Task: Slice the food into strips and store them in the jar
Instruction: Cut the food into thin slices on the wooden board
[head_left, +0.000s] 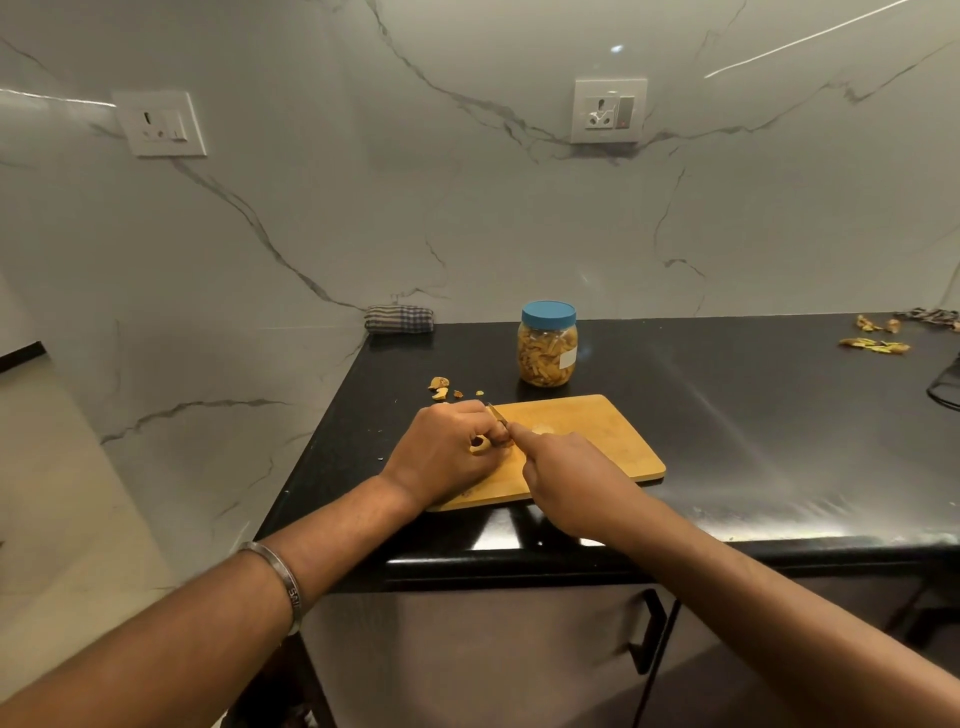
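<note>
Now the slicing step is in hand. The left hand (447, 452) lies on the board (597, 441), its fingers curled over a small piece of food (480, 443), and only a pale yellow bit of the food shows between the fingers. The right hand (566, 478) is closed around the knife (496, 414), with the forefinger stretched along the top; the blade tip points toward 11 o'clock and meets the food at the left fingertips.

To do this step well, I think the left fingertips should be tucked back from the blade, because the piece is small and the fingers stand very close to the edge. The cuts should be slow and thin, with the food pressed flat so it does not roll.

The jar (548, 345) stands at 12 o'clock from the board, just beyond its far edge. Its blue lid is on and it looks almost full of strips, so the lid must come off before new strips go in.

Some things are hard to make out. The knife handle is hidden inside the right hand, and most of the blade is covered by the left hand. I cannot tell the shape of the food or how much is already cut. A pale spot lies on the board beside the right forefinger; it could be a slice, but it is too small to say. Scraps (440, 388) lie at 11 o'clock off the board, and more scraps (875, 343) at 2 o'clock near the edge of the view.
</note>
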